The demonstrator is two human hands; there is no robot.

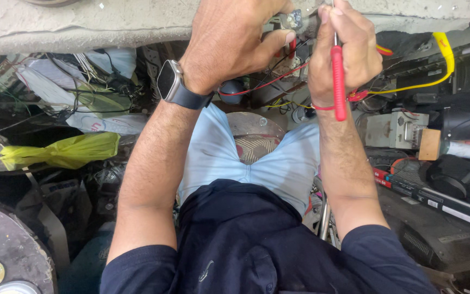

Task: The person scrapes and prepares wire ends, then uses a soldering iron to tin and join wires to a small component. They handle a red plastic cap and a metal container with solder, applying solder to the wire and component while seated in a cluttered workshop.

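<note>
Both hands raised, left hand (229, 41) and right hand (344, 49) fingers curled closed.

Two hands: left hand (229, 41), right hand (344, 51). One red-handled screwdriver (338, 81), one smartwatch (171, 83), one yellow plastic bag (63, 151).

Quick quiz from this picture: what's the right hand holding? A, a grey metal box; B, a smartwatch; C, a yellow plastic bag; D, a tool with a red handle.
D: the right hand is closed around the red-handled tool, whose thin metal shaft points up toward the bench edge, while the left hand pinches a small part beside it.
</note>
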